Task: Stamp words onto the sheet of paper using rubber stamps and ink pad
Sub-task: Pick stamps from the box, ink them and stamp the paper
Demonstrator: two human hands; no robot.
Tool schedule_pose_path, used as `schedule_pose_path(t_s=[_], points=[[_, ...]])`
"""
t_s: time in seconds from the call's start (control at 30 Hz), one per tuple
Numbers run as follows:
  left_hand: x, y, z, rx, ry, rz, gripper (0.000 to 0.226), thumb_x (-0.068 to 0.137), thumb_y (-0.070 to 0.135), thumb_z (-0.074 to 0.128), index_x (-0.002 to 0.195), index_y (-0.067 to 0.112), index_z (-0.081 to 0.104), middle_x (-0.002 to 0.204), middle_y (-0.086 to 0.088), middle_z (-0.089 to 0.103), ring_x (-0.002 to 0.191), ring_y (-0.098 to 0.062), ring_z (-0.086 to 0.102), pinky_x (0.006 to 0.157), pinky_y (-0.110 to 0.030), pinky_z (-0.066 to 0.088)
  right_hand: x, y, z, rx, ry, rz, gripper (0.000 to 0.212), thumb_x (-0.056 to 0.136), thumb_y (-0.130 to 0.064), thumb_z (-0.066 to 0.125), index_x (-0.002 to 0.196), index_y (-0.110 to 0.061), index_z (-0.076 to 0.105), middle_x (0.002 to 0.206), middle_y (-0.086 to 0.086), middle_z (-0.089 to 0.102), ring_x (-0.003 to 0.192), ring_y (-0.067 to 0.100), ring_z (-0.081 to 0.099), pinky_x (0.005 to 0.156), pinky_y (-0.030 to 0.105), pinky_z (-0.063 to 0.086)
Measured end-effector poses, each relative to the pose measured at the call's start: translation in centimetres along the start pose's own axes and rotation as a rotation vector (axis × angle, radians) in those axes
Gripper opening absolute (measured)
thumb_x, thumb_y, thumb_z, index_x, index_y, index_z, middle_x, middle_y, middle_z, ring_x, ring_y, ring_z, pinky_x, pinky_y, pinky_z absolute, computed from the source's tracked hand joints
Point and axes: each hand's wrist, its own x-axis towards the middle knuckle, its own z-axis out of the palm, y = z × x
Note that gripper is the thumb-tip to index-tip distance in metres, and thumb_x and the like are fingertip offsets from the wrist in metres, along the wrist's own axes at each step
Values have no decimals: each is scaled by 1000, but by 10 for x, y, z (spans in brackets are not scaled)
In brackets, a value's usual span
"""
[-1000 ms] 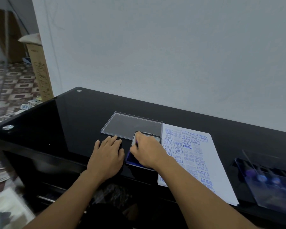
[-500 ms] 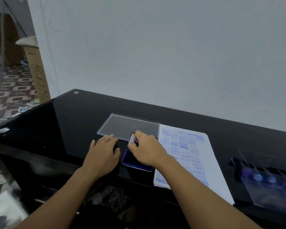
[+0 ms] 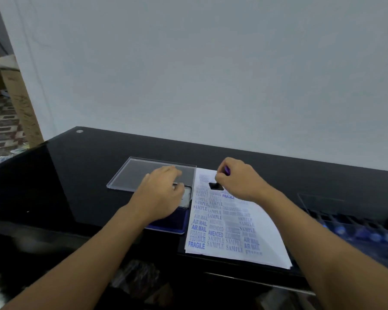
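Observation:
A white sheet of paper (image 3: 262, 245) lies on the black glass desk, covered with blue stamped words such as SAMPLE, FRAGILE and AIR MAIL. My right hand (image 3: 238, 179) grips a rubber stamp (image 3: 216, 185) with a purple handle, its dark base at the sheet's upper left part. The blue ink pad (image 3: 177, 222) sits just left of the paper. My left hand (image 3: 160, 195) rests on the pad with fingers relaxed, covering most of it.
The pad's clear lid (image 3: 132, 175) lies behind the pad. A clear rack (image 3: 356, 229) with several blue-topped stamps stands at the right. The desk's front edge (image 3: 233, 276) runs close to me; a cardboard box (image 3: 20, 108) stands on the floor at the left.
My right hand lifted the stamp off the ink pad and carried it right onto the upper part of the paper. My left hand slid onto the pad.

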Motion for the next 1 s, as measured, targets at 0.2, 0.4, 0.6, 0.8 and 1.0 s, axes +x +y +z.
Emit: schedule_pose_path(t_s=[0.2, 0.4, 0.6, 0.8, 1.0], points=[[33, 46, 19, -7, -77, 60, 45, 103, 30, 40, 145, 15, 43, 155, 2, 37, 142, -16, 33, 116, -33, 26, 5, 46, -45, -95, 15, 69, 10, 94, -26, 56, 92, -18, 59, 90, -1, 64, 74, 13, 56, 60, 27, 42], [67, 78, 48, -41, -134, 102, 46, 103, 30, 40, 147, 18, 41, 156, 2, 36, 143, -17, 33, 115, -35, 27, 20, 85, -66, -143, 32, 132, 13, 92, -29, 58, 87, -18, 60, 86, -2, 64, 71, 13, 56, 58, 28, 38], [101, 90, 85, -24, -181, 95, 39, 100, 28, 42, 136, 14, 52, 145, -3, 48, 130, -23, 46, 108, -40, 37, 39, 109, -58, -161, 1, 176, 18, 95, -33, 56, 86, -17, 59, 84, 0, 62, 71, 14, 54, 58, 29, 37], [118, 84, 118, 27, -225, 89, 34, 99, 24, 40, 125, 8, 57, 132, -6, 55, 124, -25, 48, 109, -46, 37, 54, 121, -45, -158, -40, 192, 22, 98, -32, 47, 88, -15, 57, 89, 3, 65, 75, 17, 56, 61, 30, 41], [122, 80, 139, 107, -257, 117, 42, 101, 24, 36, 139, 12, 48, 150, -5, 40, 141, -22, 28, 117, -51, 16, 65, 129, -37, -242, -87, 120, 20, 97, -28, 48, 84, -15, 55, 88, 3, 63, 73, 19, 55, 62, 31, 43]])
